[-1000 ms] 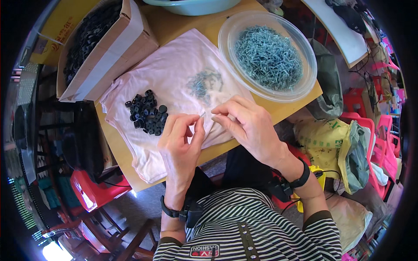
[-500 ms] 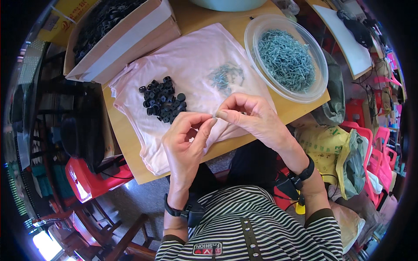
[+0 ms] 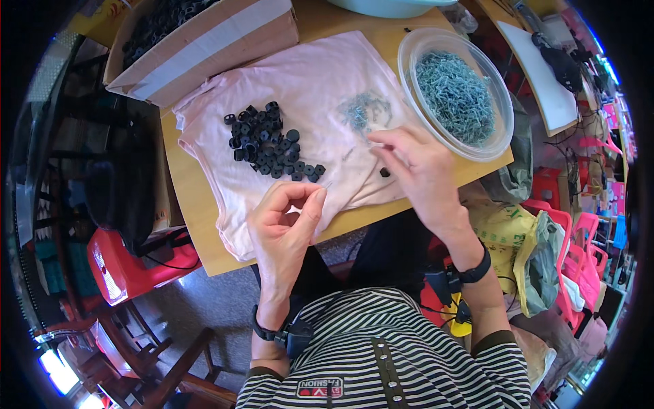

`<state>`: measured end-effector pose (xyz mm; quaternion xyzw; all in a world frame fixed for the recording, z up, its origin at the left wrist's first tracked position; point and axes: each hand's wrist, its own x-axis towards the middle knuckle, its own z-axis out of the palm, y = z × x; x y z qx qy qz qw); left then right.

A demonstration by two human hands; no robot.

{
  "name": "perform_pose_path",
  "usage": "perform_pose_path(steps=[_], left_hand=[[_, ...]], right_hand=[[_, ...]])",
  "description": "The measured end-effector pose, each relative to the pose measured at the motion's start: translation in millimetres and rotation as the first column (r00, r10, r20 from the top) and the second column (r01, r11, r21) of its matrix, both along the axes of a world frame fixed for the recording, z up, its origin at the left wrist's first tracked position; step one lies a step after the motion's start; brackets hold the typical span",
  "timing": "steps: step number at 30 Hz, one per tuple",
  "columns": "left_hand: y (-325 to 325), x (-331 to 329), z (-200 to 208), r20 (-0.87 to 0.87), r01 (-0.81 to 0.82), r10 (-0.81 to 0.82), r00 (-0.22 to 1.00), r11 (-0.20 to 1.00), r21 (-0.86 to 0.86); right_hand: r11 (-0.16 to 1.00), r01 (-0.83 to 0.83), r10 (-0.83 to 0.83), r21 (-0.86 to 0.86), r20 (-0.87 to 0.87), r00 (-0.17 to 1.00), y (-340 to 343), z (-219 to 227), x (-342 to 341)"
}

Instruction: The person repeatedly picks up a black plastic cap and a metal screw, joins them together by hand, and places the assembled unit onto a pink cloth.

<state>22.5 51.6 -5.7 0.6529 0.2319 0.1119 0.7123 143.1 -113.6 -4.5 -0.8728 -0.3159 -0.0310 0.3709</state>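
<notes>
My left hand (image 3: 285, 217) pinches a thin metal screw (image 3: 329, 185) between thumb and forefinger, just in front of the black parts; its head is too small to make out. My right hand (image 3: 421, 170), slightly blurred, reaches over the cloth with thumb and forefinger apart, near a small scatter of silvery screws (image 3: 357, 112). Nothing shows between its fingertips. A heap of small black plastic caps and rings (image 3: 262, 140) lies on the pale pink cloth (image 3: 310, 82), left of the screws. One small black piece (image 3: 385, 172) sits by itself beneath my right hand.
A round clear tub (image 3: 504, 126) full of screws stands at the table's right. At the far left is a cardboard box (image 3: 211, 51) of black parts. A pale blue basin (image 3: 388, 8) stands at the back. Plastic bags (image 3: 501, 235) and a red stool (image 3: 136, 266) flank the wooden table (image 3: 187, 204).
My hands have come apart. The right one has moved up and right toward the scattered screws, while the left keeps its pinch, now showing a thin screw. The view has shifted slightly.
</notes>
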Motion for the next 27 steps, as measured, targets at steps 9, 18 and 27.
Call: perform_pose_path(steps=[9,18,27], left_hand=[[-20,-17,5,-0.032,0.065,-0.065,0.997,0.998,-0.022],[-29,-23,11,0.048,0.113,-0.113,0.992,0.994,0.008],[-39,-12,38,0.201,0.169,-0.167,0.965,0.986,0.003]], right_hand=[[0.996,-0.074,0.085,0.045,-0.303,0.949,-26,4,-15],[0.991,-0.053,0.095,0.122,-0.367,0.925,-34,5,-19],[0.591,0.435,0.694,0.679,-0.703,0.153,-40,23,-31]])
